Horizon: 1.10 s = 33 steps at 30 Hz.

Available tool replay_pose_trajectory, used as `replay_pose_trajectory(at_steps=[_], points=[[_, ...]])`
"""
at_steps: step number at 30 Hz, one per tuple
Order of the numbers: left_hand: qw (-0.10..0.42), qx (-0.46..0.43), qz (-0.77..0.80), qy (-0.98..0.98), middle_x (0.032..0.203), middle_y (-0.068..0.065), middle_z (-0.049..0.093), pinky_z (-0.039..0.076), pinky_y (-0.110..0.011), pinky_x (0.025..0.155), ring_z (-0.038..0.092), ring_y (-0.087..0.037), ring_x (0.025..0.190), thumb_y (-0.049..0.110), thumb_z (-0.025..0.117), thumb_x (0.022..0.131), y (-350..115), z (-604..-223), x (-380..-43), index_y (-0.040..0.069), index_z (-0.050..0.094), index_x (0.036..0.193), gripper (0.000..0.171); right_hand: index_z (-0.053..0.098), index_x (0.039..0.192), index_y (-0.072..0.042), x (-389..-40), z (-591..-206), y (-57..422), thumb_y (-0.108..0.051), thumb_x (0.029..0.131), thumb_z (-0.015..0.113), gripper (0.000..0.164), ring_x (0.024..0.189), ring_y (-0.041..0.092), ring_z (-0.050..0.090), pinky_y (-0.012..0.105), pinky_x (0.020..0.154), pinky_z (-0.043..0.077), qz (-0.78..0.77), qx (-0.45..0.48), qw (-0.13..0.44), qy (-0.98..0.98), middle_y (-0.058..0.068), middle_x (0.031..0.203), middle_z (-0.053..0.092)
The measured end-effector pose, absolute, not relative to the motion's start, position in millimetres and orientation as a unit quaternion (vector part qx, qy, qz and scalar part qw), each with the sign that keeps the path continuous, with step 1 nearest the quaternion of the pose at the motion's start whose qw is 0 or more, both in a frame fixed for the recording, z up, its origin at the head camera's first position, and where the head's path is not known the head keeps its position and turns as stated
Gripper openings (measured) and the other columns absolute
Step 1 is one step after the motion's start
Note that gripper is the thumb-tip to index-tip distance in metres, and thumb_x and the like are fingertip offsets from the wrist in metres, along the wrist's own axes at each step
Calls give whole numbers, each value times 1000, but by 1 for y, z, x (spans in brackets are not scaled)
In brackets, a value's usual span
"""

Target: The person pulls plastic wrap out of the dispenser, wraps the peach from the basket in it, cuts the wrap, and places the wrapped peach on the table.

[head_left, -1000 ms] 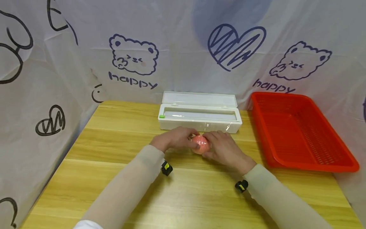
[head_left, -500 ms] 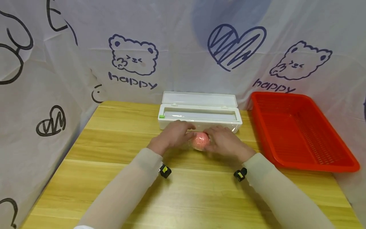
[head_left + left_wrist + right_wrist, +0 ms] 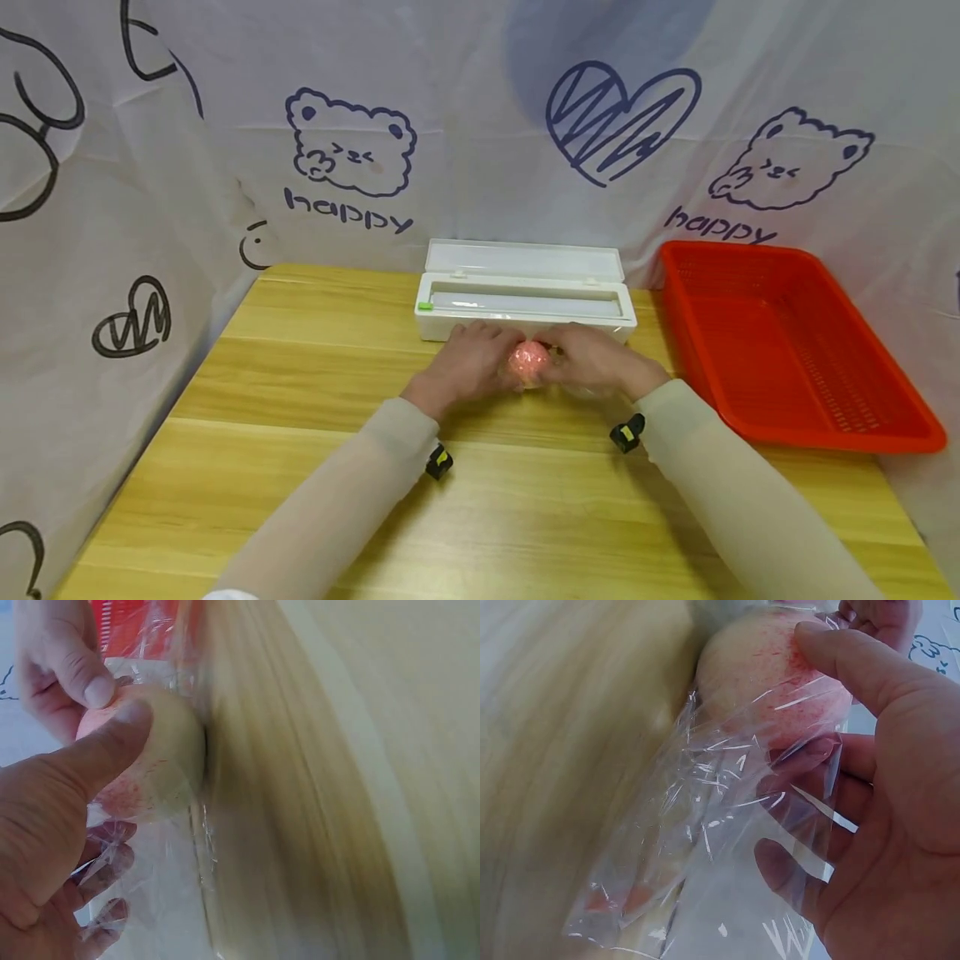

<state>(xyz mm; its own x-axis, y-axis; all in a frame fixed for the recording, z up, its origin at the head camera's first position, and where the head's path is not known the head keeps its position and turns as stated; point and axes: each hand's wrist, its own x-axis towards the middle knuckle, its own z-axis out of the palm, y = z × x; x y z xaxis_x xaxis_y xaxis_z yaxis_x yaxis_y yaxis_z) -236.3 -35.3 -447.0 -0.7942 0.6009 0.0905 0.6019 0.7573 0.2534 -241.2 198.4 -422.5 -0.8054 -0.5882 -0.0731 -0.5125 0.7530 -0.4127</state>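
A round pink-and-cream peach with red speckles is held between both hands, just in front of the white film box. Clear plastic film lies over it and hangs loose in creases on the right hand's side. My left hand presses its thumb on the peach, fingers bent behind the film. From the other side my right hand holds the peach with its thumb on top and fingers curled behind the film. The underside of the peach is hidden in the head view.
Behind the hands stands a long white cling film box with its lid raised and a green slider at its left end. A red plastic basket sits at the right on the wooden table. Printed white cloth hangs behind.
Both hands have shifted slightly away with the peach, closer to the white box. The fingers have moved around the peach, and loose film now shows beside the right hand.
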Motion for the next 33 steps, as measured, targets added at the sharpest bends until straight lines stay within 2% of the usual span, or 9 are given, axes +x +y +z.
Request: replay_pose_trajectory(at_steps=[4, 7, 14, 18, 23, 28, 33], points=[[16, -319, -136, -938, 142, -1, 67, 46, -49, 105, 58, -27, 132, 57, 74, 94, -34, -449, -241, 24, 62, 141, 59, 64, 145, -20, -244, -421, 198, -32, 97, 76, 51, 109, 21, 61, 45, 111, 50, -216, -291, 117, 925, -3, 134, 67], [19, -326, -140, -935, 139, -1, 69, 47, -49, 104, 62, -27, 127, 53, 76, 94, -34, -448, -243, 22, 63, 140, 57, 59, 150, -24, -245, -420, 198, -29, 97, 77, 56, 117, 21, 60, 45, 116, 46, -231, -291, 117, 921, -4, 142, 63], [27, -343, -151, -927, 124, 2, 76, 53, -46, 100, 70, -24, 112, 46, 80, 93, -34, -445, -250, 21, 69, 130, 46, 63, 139, -16, -247, -423, 198, -31, 97, 75, 46, 121, 26, 67, 48, 108, 52, -225, -286, 106, 925, 5, 132, 70], [20, -334, -159, -929, 121, 1, 76, 53, -43, 101, 70, -24, 112, 44, 76, 97, -33, -448, -253, 21, 69, 130, 41, 63, 144, -20, -249, -425, 199, -29, 98, 75, 48, 120, 23, 64, 48, 110, 50, -231, -298, 98, 921, 2, 136, 68], [11, -306, -187, -934, 125, 1, 75, 50, -44, 107, 68, -23, 118, 47, 76, 96, -33, -452, -251, 23, 68, 135, 47, 62, 147, -24, -248, -426, 198, -28, 98, 73, 50, 115, 22, 63, 48, 110, 49, -221, -295, 88, 925, -1, 138, 67], [19, -296, -168, -940, 137, 3, 71, 49, -50, 108, 64, -26, 127, 52, 74, 96, -32, -452, -246, 25, 65, 141, 53, 62, 145, -21, -242, -426, 196, -40, 96, 75, 54, 121, 27, 65, 50, 111, 49, -162, -292, 43, 942, 3, 137, 69], [30, -283, -121, -951, 139, 1, 70, 48, -48, 98, 63, -28, 114, 55, 73, 96, -32, -448, -242, 25, 64, 142, 56, 62, 145, -13, -237, -426, 189, -53, 93, 75, 66, 125, 33, 63, 54, 113, 46, -103, -277, 11, 955, 9, 135, 70]])
